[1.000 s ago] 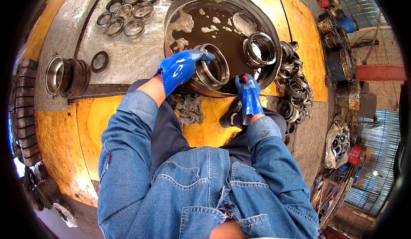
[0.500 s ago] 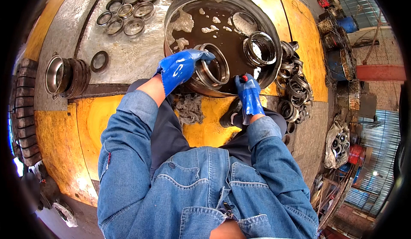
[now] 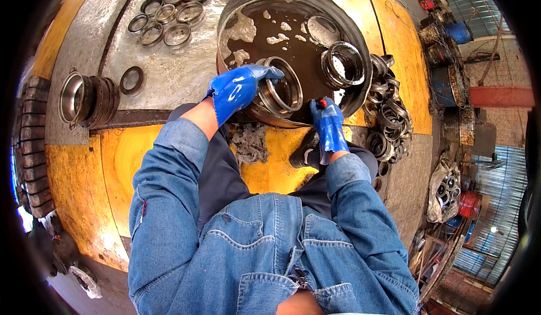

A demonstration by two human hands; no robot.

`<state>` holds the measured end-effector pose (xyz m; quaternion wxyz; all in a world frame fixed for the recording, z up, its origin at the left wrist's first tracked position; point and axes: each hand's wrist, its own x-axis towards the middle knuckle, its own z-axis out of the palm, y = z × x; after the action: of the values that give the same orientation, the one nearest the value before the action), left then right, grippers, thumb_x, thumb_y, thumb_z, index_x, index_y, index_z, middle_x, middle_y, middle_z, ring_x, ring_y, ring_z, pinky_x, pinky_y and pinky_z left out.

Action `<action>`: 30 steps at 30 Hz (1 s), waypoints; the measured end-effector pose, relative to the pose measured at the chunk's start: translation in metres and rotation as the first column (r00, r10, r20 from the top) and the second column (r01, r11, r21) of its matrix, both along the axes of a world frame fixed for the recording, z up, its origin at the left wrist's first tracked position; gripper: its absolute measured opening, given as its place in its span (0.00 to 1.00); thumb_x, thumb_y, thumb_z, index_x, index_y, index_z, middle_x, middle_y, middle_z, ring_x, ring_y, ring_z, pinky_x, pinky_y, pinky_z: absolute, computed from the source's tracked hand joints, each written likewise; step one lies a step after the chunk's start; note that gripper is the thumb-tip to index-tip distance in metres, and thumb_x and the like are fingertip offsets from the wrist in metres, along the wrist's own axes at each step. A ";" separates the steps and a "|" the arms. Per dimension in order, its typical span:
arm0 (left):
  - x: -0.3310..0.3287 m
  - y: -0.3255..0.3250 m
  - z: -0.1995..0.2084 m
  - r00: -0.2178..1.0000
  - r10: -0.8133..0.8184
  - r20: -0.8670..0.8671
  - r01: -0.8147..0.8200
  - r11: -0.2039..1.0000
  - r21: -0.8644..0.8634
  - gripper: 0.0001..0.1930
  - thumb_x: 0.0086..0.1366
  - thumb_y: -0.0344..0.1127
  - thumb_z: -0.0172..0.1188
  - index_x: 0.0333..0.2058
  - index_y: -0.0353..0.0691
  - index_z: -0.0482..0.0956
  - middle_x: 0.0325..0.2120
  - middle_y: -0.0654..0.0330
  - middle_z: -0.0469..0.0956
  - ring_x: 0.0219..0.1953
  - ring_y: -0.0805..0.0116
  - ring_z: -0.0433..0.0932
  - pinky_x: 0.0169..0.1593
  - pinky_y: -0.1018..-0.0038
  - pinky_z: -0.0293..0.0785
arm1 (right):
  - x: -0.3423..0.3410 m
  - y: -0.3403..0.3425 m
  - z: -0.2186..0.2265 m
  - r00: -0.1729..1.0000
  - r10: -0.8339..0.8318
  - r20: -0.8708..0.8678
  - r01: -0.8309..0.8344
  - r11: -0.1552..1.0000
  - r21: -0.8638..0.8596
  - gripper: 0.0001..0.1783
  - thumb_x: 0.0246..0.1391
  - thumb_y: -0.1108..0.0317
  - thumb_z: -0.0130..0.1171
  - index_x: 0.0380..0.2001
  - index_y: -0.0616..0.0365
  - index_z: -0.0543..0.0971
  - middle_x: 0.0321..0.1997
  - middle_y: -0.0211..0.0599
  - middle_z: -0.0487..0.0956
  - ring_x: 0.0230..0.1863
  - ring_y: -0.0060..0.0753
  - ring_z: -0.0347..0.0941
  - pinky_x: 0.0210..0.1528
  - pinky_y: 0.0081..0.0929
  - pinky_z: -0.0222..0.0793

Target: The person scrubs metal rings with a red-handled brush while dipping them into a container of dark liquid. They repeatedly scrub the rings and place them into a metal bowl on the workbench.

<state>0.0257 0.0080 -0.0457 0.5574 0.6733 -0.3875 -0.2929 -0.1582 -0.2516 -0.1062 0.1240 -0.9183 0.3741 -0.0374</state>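
Note:
My left hand [image 3: 235, 92], in a blue rubber glove, grips the upper left rim of a wide metal ring [image 3: 273, 99]. The ring stands tilted at the near side of a big round basin [image 3: 365, 69] of dark, foamy liquid. My right hand [image 3: 329, 128], gloved the same, is closed round a small tool with a red end [image 3: 322, 103], just right of the ring; the rest of that tool is hidden, so its kind does not show. Further right inside the basin lie stacked dark, wet rings [image 3: 325, 69].
Several loose rings [image 3: 176, 34] lie on the metal sheet at the upper left. A single dark ring [image 3: 131, 81] and a row of larger rings [image 3: 103, 102] sit at the left. More rings [image 3: 391, 117] are heaped against the basin's right side. A grey rag-like clump [image 3: 249, 143] lies before the basin.

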 end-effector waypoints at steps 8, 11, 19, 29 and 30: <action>0.006 -0.006 -0.038 0.993 0.010 -0.114 -0.009 1.000 0.006 0.23 0.68 0.21 0.47 0.57 0.41 0.83 0.54 0.52 0.83 0.58 0.59 0.80 0.65 0.68 0.72 | -0.003 -0.001 -0.003 1.000 0.007 0.027 -0.006 0.999 -0.038 0.19 0.55 0.46 0.65 0.31 0.52 0.82 0.36 0.49 0.85 0.43 0.59 0.81 0.44 0.54 0.77; 0.007 -0.010 -0.040 0.985 0.029 -0.168 -0.027 1.000 0.012 0.20 0.71 0.24 0.49 0.56 0.39 0.83 0.53 0.53 0.84 0.57 0.60 0.81 0.63 0.68 0.73 | -0.001 0.000 -0.001 0.999 -0.008 0.037 0.008 1.000 -0.024 0.19 0.55 0.47 0.66 0.31 0.51 0.82 0.36 0.49 0.85 0.42 0.58 0.82 0.43 0.53 0.77; -0.007 -0.058 0.052 0.863 0.387 -0.325 -0.278 0.900 0.335 0.22 0.52 0.42 0.78 0.41 0.34 0.87 0.33 0.54 0.87 0.35 0.64 0.84 0.40 0.68 0.80 | 0.004 0.003 0.002 0.998 -0.048 -0.038 0.048 0.999 0.014 0.19 0.57 0.46 0.64 0.34 0.50 0.83 0.37 0.49 0.86 0.42 0.57 0.83 0.46 0.51 0.79; 0.126 -0.109 0.232 0.788 0.405 0.463 -0.554 0.795 0.247 0.33 0.53 0.53 0.77 0.50 0.35 0.81 0.40 0.52 0.86 0.43 0.63 0.84 0.47 0.68 0.81 | -0.009 -0.001 -0.001 0.996 -0.065 0.059 0.063 0.997 0.033 0.16 0.56 0.49 0.66 0.34 0.50 0.82 0.37 0.45 0.86 0.43 0.54 0.83 0.46 0.49 0.78; 0.173 -0.110 0.232 0.681 0.455 0.574 -0.647 0.741 0.180 0.35 0.54 0.56 0.75 0.53 0.36 0.79 0.44 0.51 0.85 0.46 0.61 0.84 0.49 0.67 0.81 | -0.004 0.006 0.001 0.997 -0.059 0.059 0.055 0.997 0.053 0.16 0.56 0.49 0.66 0.34 0.50 0.82 0.38 0.45 0.86 0.43 0.54 0.83 0.46 0.49 0.78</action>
<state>0.1992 -0.1018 0.1866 0.3646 0.9026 -0.2285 0.0077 -0.1618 -0.2452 -0.1050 0.1577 -0.9022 0.3971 -0.0593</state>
